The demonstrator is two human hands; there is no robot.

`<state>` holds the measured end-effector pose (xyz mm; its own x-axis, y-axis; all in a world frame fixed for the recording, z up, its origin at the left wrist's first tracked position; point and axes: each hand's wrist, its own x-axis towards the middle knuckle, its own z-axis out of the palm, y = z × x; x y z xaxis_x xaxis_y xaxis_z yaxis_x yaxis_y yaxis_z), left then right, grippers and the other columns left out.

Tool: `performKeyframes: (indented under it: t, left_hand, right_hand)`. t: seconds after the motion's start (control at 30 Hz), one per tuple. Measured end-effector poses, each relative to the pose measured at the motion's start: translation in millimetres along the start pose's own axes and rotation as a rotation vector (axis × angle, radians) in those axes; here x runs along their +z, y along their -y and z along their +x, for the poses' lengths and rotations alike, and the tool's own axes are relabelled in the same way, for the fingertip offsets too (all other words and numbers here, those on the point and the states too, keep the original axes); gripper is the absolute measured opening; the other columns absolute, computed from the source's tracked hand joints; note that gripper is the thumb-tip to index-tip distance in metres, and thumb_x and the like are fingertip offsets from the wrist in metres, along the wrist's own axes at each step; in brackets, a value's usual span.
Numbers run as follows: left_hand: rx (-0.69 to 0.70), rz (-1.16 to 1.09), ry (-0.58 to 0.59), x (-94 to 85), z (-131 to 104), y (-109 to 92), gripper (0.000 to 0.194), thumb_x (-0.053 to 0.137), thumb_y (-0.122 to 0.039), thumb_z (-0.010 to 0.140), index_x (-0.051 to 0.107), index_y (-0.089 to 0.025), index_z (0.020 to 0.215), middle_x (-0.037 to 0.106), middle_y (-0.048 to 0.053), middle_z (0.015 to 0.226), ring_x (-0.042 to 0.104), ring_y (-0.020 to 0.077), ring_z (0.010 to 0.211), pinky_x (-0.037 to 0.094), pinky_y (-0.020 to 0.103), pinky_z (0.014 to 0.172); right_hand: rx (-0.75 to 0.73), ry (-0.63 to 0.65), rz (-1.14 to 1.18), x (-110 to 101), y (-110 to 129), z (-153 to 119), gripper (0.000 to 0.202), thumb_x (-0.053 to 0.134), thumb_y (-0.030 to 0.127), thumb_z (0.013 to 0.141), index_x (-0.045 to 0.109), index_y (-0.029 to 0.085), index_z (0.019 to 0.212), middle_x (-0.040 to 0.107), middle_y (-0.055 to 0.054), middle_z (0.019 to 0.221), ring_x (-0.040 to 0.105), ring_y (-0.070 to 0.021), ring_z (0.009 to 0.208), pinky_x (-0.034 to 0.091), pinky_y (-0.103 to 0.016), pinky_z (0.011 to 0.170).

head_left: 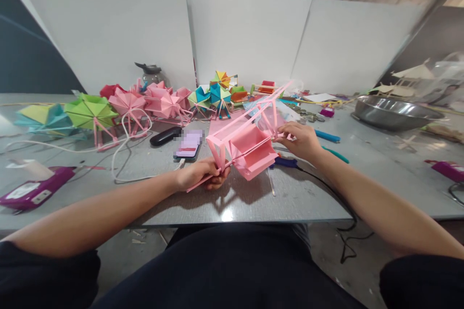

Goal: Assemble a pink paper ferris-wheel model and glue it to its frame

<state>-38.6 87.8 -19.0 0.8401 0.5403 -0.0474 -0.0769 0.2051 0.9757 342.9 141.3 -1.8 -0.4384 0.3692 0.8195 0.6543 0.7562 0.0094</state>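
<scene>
Between my hands a pink paper model (252, 152) is held up above the table's front part. It has a folded, fluted body and a frame of thin pink strips reaching up and back. My left hand (205, 174) is closed on the strips at the model's left side. At the right side, my right hand (299, 139) pinches the frame near its corner between thumb and fingers. Below the model lies a blue glue gun (286, 162) with a black cord, partly hidden by the model. A thin stick (272, 187) rests close to it.
Several finished-looking folded paper wheels, such as a green one (90, 112), line the back left. A phone (187, 146) with a white cable lies left of centre. Purple power strips (39, 186) sit at the left and right. A steel bowl (397, 112) stands at right.
</scene>
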Motion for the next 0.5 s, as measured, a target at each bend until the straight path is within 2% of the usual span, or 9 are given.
performKeyframes:
  t: [0.33,0.5]
  left_hand:
    - [0.01,-0.011,0.008,-0.3,1.0,0.7,0.016,0.064,-0.025,0.075,0.06,-0.015,0.087,0.042,-0.002,0.07,0.035,0.011,0.056,0.03,0.023,0.049]
    - [0.01,0.005,0.013,0.2,0.4,0.4,0.016,0.064,-0.026,0.076,0.06,-0.015,0.087,0.042,-0.002,0.071,0.034,0.0108,0.056,0.031,0.022,0.049]
  right_hand:
    - [0.05,0.046,-0.006,-0.6,-1.6,-0.4,0.03,0.076,0.055,0.099,0.075,0.026,0.096,0.081,-0.007,0.091,0.072,-0.0202,0.067,0.057,-0.034,0.062]
    - [0.1,0.08,0.07,-3.6,-0.6,3.8,0.035,0.079,0.059,0.096,0.076,0.024,0.096,0.081,-0.008,0.094,0.07,-0.0198,0.068,0.056,-0.035,0.064]
